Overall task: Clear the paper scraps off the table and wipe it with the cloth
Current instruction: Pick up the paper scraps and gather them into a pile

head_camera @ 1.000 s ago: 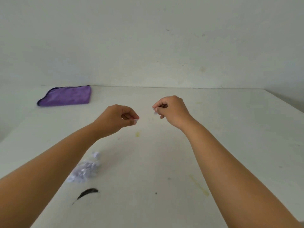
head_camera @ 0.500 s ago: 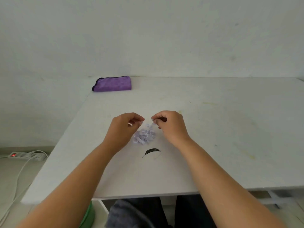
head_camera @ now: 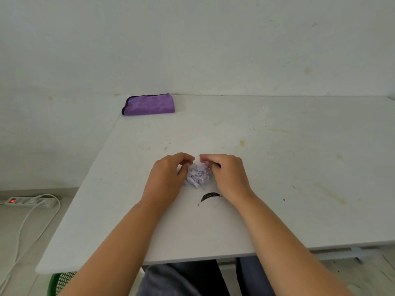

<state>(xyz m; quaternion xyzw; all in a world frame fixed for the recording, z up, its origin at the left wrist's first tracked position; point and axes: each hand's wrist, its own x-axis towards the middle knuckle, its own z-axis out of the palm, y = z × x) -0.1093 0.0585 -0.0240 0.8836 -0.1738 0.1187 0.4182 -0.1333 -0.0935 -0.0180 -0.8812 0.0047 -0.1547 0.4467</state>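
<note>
Head view shows your two hands cupped around one heap of paper scraps (head_camera: 198, 175) on the desk (head_camera: 277, 189), nearer its front edge than its back and left of its middle: your left hand (head_camera: 168, 178) curls its fingers against the heap's left side and your right hand (head_camera: 226, 176) curls its fingers against the right side, the fingertips nearly meeting above it. One black mark (head_camera: 208, 196) lies just in front of the heap, and one folded purple cloth (head_camera: 149, 104) sits at the desk's back left corner. Off the desk's left edge you have one power strip (head_camera: 27, 202) on the floor, its switch glowing red.
</note>
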